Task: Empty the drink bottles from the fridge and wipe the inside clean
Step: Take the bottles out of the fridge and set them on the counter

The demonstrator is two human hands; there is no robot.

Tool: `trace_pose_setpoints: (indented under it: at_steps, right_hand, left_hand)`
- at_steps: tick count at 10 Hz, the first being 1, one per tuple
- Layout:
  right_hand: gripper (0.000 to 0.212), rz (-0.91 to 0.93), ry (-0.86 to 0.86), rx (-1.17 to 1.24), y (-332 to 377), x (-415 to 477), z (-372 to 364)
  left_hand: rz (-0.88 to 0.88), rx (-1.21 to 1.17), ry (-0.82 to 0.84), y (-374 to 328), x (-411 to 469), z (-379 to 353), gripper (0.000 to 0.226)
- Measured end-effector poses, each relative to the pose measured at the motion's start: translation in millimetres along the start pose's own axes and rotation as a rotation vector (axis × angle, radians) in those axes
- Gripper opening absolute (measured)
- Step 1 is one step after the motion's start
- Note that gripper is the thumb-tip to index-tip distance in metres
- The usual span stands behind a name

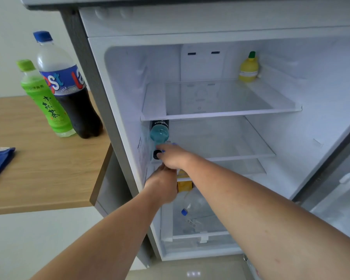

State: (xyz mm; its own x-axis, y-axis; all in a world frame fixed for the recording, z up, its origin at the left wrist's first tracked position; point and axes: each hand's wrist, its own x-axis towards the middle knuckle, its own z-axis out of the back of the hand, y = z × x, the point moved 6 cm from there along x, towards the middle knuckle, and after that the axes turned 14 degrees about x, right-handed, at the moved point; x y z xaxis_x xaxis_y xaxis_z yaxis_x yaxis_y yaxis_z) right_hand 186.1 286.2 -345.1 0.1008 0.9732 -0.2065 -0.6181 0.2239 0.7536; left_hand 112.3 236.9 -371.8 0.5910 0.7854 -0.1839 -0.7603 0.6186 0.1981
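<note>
The blue drink bottle [159, 131] lies on its side on the fridge's middle shelf [240, 157], hard against the left wall, its dark cap [157, 154] pointing outward. The right hand [173, 156] has its grip closed around the neck just behind that cap. The left hand [163, 185] reaches in directly below the right grip, toward a yellow carton [183, 183]; its fingers are hidden, so I cannot tell whether they hold anything.

The bottle looks well filled, so it should feel fairly heavy, with liquid that shifts as it tilts. Its plastic is likely smooth and possibly damp from the cold, and a neck-only hold may slip; a hold farther in from the grip, around the body, seems safer.

Lower still lies a clear bottle [192, 205]. Far to the left of the grip, a cola bottle [69, 85] and a green tea bottle [47, 102] already stand on the tabletop [38, 168].
</note>
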Motion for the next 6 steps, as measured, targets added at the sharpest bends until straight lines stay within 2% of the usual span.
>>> trace_pose_setpoints:
  at_steps: [1, 2, 4, 6]
  right_hand:
    - [0.053, -0.013, 0.034, 0.014, 2, 5, -7]
    - [0.047, -0.023, -0.036, 0.036, 4, 10, -6]
    - [0.016, -0.05, -0.275, 0.182, -8, -2, 16]
    - [0.013, 0.012, -0.512, 0.392, -17, -37, 37]
  left_hand:
    - [-0.011, -0.071, 0.05, 4, -1, -3, 0.037]
    - [-0.035, -0.052, 0.024, 6, -4, 4, 0.04]
    - [-0.074, -0.048, -0.023, 9, -6, -4, 0.074]
    - [-0.021, -0.073, -0.025, 10, -11, 12, 0.081]
